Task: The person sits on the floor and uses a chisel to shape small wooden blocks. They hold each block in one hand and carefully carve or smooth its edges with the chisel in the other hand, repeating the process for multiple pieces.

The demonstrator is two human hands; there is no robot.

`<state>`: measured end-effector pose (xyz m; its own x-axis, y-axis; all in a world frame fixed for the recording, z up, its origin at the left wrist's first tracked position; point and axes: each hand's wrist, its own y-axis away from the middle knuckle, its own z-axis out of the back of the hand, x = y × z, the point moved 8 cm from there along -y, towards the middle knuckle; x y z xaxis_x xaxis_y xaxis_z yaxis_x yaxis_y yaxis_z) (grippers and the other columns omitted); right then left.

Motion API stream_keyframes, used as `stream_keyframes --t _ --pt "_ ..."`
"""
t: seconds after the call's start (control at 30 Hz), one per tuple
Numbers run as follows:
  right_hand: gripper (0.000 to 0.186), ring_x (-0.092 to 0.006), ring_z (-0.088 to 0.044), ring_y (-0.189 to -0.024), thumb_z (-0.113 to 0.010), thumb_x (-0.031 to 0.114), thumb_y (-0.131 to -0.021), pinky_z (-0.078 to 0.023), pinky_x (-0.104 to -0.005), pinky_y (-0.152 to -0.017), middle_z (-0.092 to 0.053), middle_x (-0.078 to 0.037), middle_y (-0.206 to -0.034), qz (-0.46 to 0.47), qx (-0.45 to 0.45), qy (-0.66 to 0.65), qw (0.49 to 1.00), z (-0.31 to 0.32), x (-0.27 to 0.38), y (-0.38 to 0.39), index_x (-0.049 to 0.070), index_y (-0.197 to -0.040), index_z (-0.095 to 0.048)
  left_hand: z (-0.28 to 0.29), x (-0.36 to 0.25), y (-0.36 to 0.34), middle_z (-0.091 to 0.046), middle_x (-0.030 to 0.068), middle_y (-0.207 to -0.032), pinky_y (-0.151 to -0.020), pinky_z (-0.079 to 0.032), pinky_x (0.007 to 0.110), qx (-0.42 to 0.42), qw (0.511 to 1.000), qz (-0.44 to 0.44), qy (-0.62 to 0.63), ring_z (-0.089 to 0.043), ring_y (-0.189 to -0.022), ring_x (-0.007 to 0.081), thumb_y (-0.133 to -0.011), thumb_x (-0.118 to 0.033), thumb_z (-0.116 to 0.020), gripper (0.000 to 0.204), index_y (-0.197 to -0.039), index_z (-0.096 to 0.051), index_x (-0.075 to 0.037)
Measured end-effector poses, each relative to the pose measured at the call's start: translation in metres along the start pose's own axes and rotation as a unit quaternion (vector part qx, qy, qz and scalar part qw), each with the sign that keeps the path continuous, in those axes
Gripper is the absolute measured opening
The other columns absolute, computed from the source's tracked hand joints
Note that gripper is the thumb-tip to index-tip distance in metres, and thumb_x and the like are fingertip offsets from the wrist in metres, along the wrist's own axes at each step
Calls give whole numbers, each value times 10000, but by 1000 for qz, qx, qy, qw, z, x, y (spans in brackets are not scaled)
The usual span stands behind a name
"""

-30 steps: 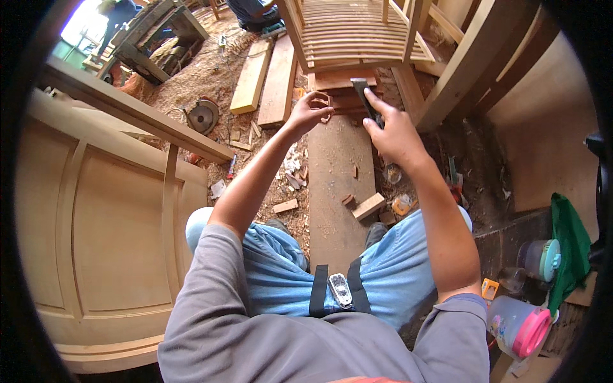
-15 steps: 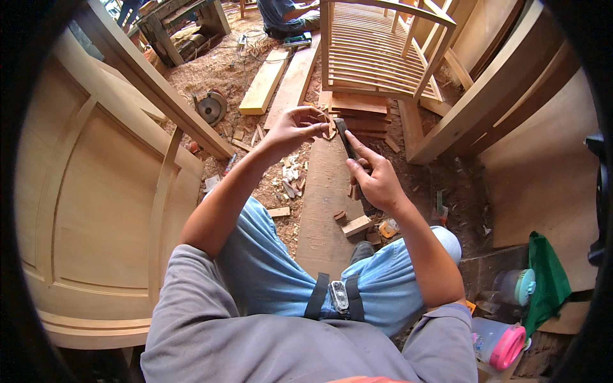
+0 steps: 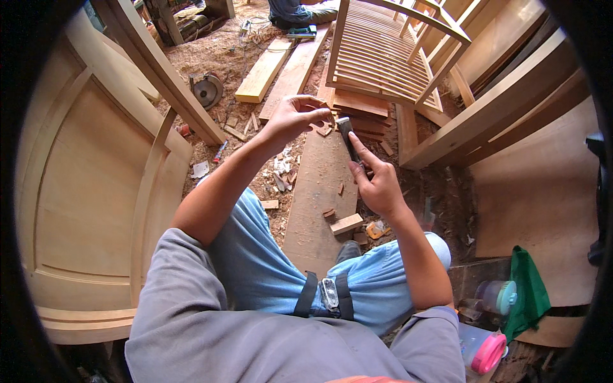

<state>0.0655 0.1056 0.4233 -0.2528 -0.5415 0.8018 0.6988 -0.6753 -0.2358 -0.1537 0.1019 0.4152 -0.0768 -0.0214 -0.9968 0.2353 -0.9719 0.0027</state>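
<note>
My left hand [image 3: 297,121] is raised over the far end of a plank, its fingertips pinched on a small wood piece [image 3: 332,117] that they mostly hide. Just to the right, my right hand [image 3: 378,182] grips a dark, flat, chisel-like tool [image 3: 348,140], index finger stretched along it. Its pale end points up and away, close beside the small piece; whether they touch, I cannot tell. Below both hands runs the wide plank [image 3: 313,214], strewn with shavings. A pale wood block [image 3: 347,224] and a small brown offcut [image 3: 329,213] lie near my foot.
Wood panels [image 3: 89,191] stand at the left, and a slatted wooden frame [image 3: 383,54] is beyond my right hand. A circular saw [image 3: 207,91] and boards [image 3: 265,70] lie ahead. Another person [image 3: 297,13] sits at the back. Lidded containers [image 3: 480,351] stand at lower right.
The tool's end has drawn back from the small piece and its pale tip now shows. My left fingers have closed further over the piece. The whole view has shifted slightly.
</note>
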Motion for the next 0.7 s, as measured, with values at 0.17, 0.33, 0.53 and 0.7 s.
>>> stream_keyframes --t 0.17,0.33,0.53,0.7 --pt "588 -403 -735 -929 -620 171 -1000 -556 -471 -798 -730 -262 -1008 3 -3 77 997 -3 -4 1 278 -1557 -464 -2 2 -1 -774 50 -952 -694 -517 242 -17 1000 -16 -20 -706 -845 93 -919 -326 -800 365 -1127 -740 -32" --pt "604 -417 -710 -833 -597 197 -1005 -546 -515 -745 -713 -236 -927 18 -13 170 985 -1 -3 3 301 -1575 -426 -10 -3 5 -765 45 -924 -696 -513 241 -7 999 -29 -19 -701 -825 93 -926 -308 -789 317 -1091 -747 -40" --pt "605 -418 -709 -840 -583 213 -1016 -553 -527 -748 -710 -235 -940 12 -18 191 981 -2 -3 3 311 -1585 -404 -15 -6 11 -757 36 -903 -703 -527 240 -2 1000 -22 -3 -698 -809 96 -942 -256 -768 233 -1044 -750 -47" --pt "590 -432 -706 -856 -572 209 -1024 -547 -533 -756 -707 -254 -958 5 -32 163 986 -2 -5 2 289 -1585 -406 -20 -3 12 -756 43 -922 -731 -551 257 10 999 -34 30 -706 -845 105 -949 -237 -761 218 -1041 -749 -39"
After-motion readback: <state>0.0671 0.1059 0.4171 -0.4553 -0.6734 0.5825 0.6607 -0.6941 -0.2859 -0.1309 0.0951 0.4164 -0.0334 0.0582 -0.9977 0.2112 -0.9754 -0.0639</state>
